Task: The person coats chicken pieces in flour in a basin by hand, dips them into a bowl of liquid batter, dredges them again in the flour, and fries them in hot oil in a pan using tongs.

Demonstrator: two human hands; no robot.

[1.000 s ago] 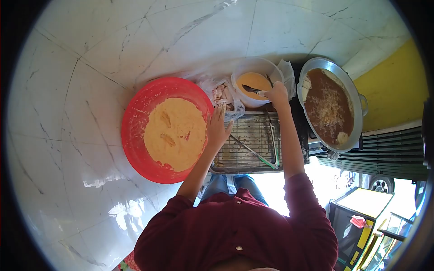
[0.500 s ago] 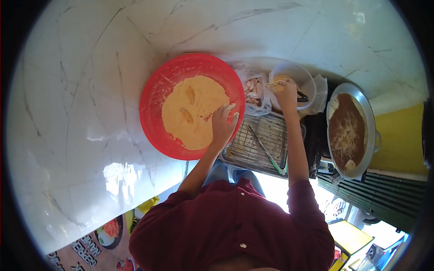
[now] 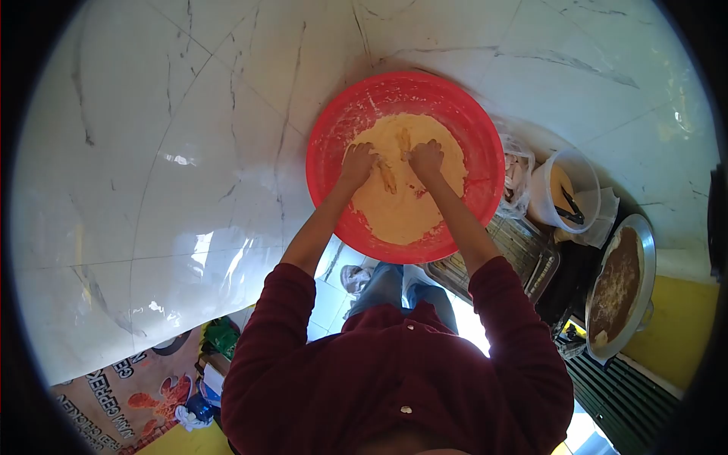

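Both hands are inside a large red basin (image 3: 322, 159) of pale yellow flour (image 3: 402, 216). My left hand (image 3: 359, 163) is down at the flour's left side, its fingers curled in. Beside it lies a coated strip of meat (image 3: 387, 178). My right hand (image 3: 426, 159) is in the flour opposite, also with bent fingers; a second coated strip (image 3: 405, 142) is just left of it. What the curled fingers hold is hidden from above.
Right of the basin are a plastic bag of raw meat pieces (image 3: 516, 178) and a clear tub (image 3: 588, 178) with batter and black-handled tongs (image 3: 569, 208). A wire rack on a tray (image 3: 523, 246) is nearer me. Farther right stands a wide pan of brown oil (image 3: 618, 284).
My right hand has left the clear tub and come into the red basin. My left hand has moved to the flour's left side, its fingers now curled. The view has shifted.
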